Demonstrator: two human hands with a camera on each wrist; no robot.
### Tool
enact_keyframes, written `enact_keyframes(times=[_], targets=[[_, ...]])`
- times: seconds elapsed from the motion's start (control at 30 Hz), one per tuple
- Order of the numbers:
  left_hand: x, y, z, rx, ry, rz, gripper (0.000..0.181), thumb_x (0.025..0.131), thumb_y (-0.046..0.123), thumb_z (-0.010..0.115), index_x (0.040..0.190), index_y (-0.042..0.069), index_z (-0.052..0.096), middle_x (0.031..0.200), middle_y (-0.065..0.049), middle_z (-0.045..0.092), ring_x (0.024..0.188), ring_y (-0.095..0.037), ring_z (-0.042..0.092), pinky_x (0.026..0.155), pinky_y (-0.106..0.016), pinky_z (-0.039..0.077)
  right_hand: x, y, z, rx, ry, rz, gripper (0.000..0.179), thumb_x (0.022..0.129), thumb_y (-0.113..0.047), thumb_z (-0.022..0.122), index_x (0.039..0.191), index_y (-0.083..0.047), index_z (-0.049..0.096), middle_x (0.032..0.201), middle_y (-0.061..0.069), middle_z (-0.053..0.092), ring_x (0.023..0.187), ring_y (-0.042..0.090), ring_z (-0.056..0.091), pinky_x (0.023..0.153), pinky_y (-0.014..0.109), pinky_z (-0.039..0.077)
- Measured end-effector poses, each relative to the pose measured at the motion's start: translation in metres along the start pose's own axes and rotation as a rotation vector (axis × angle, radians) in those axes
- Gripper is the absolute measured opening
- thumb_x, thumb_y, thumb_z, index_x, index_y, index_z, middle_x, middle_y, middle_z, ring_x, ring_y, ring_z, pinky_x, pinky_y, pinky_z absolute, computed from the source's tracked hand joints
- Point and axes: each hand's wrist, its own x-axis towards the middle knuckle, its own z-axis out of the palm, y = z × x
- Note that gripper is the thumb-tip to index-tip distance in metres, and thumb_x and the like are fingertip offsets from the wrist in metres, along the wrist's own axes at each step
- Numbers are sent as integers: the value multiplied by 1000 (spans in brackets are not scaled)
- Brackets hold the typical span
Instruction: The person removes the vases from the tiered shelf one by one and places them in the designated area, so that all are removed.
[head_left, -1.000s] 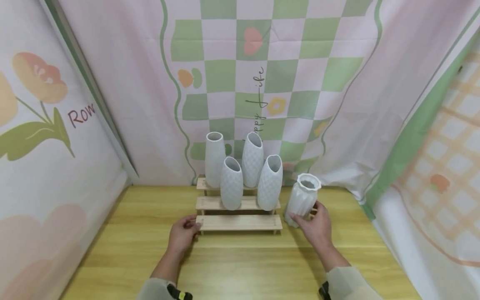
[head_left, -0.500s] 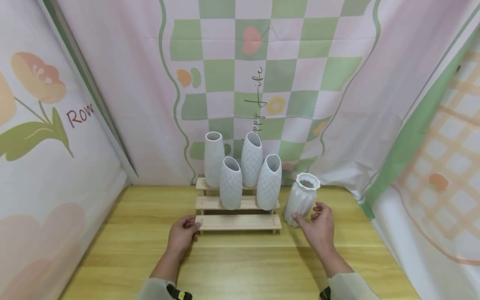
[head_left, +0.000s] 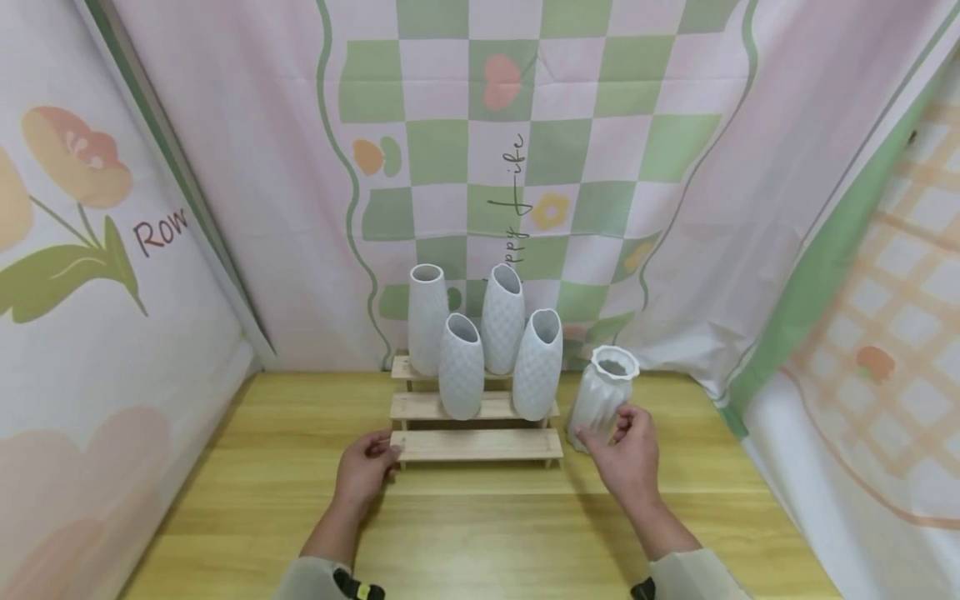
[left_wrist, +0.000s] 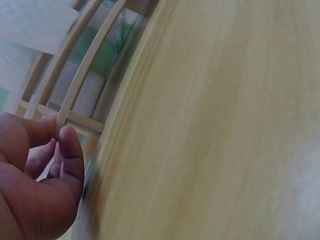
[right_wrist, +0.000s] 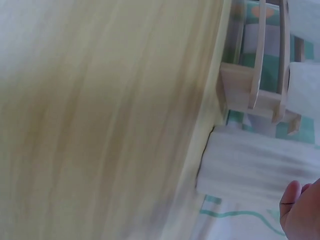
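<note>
On the table stands a three-step wooden stand (head_left: pixel 480 445). My left hand (head_left: pixel 363 468) pinches the left end of its lowest step between thumb and fingers, as the left wrist view shows up close. Just right of the stand, a white fluted vase (head_left: pixel 597 402) with a wavy rim stands upright on the table. My right hand (head_left: pixel 628 454) is at its near right side, thumb in front of the lower body and fingers loosely bent, overlapping the vase in the head view. The right wrist view shows part of this hand before the vase (right_wrist: pixel 250 160).
Two tall white vases, a round-mouthed one (head_left: pixel 427 321) and a slant-cut one (head_left: pixel 503 321), stand on the top step. Two more slant-cut vases (head_left: pixel 461 367) stand on the middle step. A checked curtain (head_left: pixel 502 150) hangs right behind the stand.
My right hand's fingers have come out from behind the fluted vase, and the hand has shifted slightly to its near side. The vase stays put. My left hand keeps its pinch on the stand.
</note>
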Motion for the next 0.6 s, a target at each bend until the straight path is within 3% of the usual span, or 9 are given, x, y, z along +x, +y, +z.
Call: enact_keyframes(times=[0.37,0.6], targets=[[1,-2,-2,-15,-2,-4,42,92,3,75,133,-3,63,115,-20,66,82,-24,67,64,-29,62,-6,-26,15,70,-29,-75,78,72,-27,98,126,2,51,108,17,54,89,21,49,70,16,43],[3,-4,0,-12,-6,0,41,93,3,74,133,-3,64,114,-20,66,83,-24,67,65,-30,62,-5,-37,24,170,-94,-103,83,71,-20,98,135,1,50,111,14,59,98,31,61,75,17,56]])
